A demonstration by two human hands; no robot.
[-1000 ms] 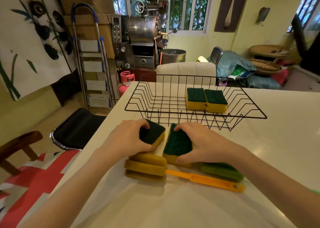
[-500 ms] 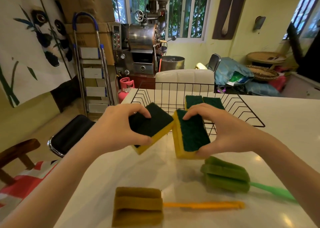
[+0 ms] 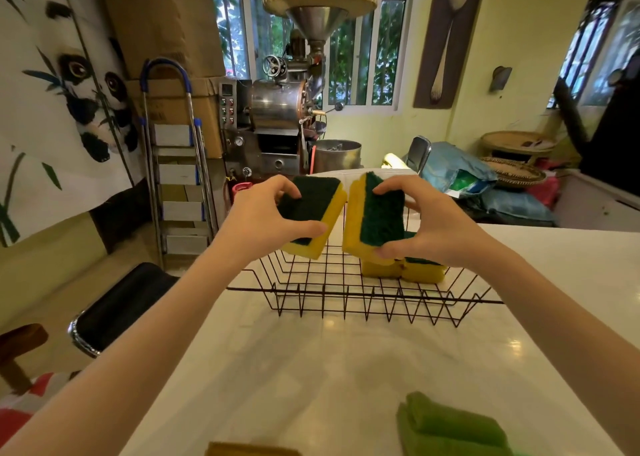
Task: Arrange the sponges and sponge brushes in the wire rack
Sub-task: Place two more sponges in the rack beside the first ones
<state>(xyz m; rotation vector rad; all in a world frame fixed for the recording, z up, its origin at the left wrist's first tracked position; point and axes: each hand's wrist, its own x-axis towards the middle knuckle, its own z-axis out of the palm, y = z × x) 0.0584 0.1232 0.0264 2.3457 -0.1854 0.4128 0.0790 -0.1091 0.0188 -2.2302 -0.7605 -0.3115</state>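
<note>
Both hands have risen from low over the surface and carried their sponges forward, so they now hang above the wire rack [image 3: 363,292]. The left hand [image 3: 266,223] pinches a yellow sponge [image 3: 313,209] with its dark scouring side up, tilted down toward the rack. The right hand [image 3: 433,223] grips a second sponge [image 3: 375,216] stood nearly on edge, thumb below and fingers over the top. The two held sponges sit just beside each other, almost touching. Two more sponges [image 3: 405,270] already lie side by side on the right of the rack floor, partly hidden behind the right hand. A green sponge brush [image 3: 450,428] and the edge of a brownish brush [image 3: 249,450] wait on the surface [image 3: 329,369] near the bottom of the view.

Risk from here, as I judge it: the upright sponge is directly over the two placed ones, so lowering it straight down could land it on top of them or knock them askew. The wire floor is open, and a sponge set down tilted may lean or catch between the wires.
</note>
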